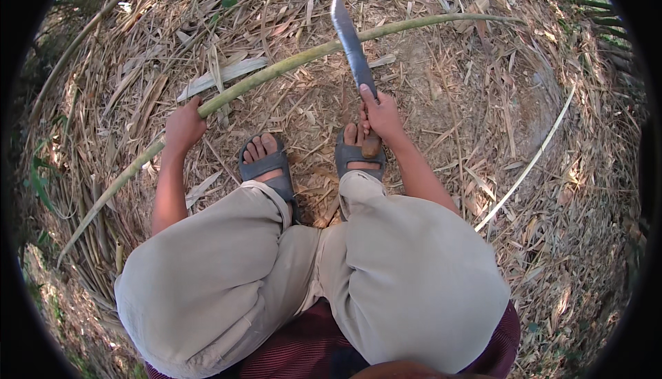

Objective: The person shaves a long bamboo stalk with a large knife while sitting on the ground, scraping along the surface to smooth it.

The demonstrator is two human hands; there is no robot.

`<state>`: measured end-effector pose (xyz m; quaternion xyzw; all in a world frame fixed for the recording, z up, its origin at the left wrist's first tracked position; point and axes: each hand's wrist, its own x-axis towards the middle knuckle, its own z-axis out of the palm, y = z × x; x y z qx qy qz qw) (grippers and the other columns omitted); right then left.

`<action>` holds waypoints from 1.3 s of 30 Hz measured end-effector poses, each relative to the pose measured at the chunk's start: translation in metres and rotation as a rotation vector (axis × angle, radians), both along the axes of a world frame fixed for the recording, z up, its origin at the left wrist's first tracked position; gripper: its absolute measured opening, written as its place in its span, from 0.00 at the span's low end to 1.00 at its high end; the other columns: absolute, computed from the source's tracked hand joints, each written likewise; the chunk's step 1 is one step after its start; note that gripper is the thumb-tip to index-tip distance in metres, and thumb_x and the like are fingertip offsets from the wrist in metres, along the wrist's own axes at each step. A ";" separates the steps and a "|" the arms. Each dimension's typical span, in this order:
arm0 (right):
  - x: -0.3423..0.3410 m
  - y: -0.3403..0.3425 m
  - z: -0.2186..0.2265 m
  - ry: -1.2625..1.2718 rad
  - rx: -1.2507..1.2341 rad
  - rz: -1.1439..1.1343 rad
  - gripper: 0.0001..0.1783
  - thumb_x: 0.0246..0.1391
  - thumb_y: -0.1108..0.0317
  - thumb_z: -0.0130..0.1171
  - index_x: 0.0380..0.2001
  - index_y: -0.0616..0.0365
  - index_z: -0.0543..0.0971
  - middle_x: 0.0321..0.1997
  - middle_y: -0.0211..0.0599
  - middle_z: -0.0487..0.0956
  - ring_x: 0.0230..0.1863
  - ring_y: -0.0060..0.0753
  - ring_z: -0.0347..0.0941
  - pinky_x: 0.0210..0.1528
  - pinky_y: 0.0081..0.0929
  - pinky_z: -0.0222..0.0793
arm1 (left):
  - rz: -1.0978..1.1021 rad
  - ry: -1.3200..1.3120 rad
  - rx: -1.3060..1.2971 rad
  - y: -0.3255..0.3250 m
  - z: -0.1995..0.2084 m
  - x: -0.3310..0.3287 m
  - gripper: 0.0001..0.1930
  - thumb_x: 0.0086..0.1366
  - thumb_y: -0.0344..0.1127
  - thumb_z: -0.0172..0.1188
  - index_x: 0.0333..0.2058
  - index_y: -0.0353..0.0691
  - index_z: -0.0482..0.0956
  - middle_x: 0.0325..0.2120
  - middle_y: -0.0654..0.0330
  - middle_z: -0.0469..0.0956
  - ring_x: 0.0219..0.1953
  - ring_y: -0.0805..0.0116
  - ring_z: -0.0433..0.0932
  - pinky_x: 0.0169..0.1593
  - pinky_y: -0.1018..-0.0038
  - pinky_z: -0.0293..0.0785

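Observation:
A long green bamboo pole [279,67] runs from the lower left up to the far right in front of my feet. My left hand [185,125] is closed around it, left of my left foot. In my right hand [381,115] is a machete [353,52], gripped by its wooden handle, whose rounded end shows below my fist. The blade points away from me, tip up and slightly left. Its middle crosses the pole in this view; whether the two touch I cannot tell.
My sandalled feet [265,158] stand on ground strewn with dry bamboo leaves. A thin pale strip [534,162] lies to the right, and a flat pale sheath [224,77] lies just behind the pole. Dry stalks [76,41] lie along the left side.

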<state>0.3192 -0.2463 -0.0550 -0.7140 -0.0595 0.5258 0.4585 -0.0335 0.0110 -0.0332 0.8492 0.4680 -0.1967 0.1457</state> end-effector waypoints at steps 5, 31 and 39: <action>-0.001 0.009 -0.002 -0.131 -0.064 0.114 0.28 0.65 0.46 0.57 0.23 0.60 0.76 0.16 0.30 0.73 0.16 0.22 0.70 0.20 0.26 0.66 | 0.031 -0.023 -0.022 0.001 0.003 0.001 0.20 0.54 0.29 0.56 0.48 0.41 0.77 0.31 0.43 0.82 0.39 0.42 0.81 0.44 0.49 0.76; 0.026 0.022 0.002 -0.173 -0.055 -0.058 0.27 0.68 0.47 0.54 0.24 0.61 0.75 0.14 0.31 0.73 0.12 0.22 0.68 0.13 0.25 0.62 | 0.037 -0.023 -0.290 0.041 -0.016 0.003 0.16 0.61 0.46 0.64 0.36 0.36 0.84 0.29 0.42 0.82 0.33 0.43 0.82 0.40 0.56 0.75; -0.004 0.021 -0.001 -0.480 -0.059 0.216 0.31 0.65 0.43 0.56 0.21 0.61 0.76 0.15 0.32 0.74 0.16 0.26 0.73 0.22 0.30 0.68 | -0.007 -0.021 -0.313 0.041 -0.012 0.002 0.16 0.61 0.46 0.64 0.36 0.37 0.84 0.29 0.42 0.83 0.32 0.43 0.82 0.40 0.55 0.75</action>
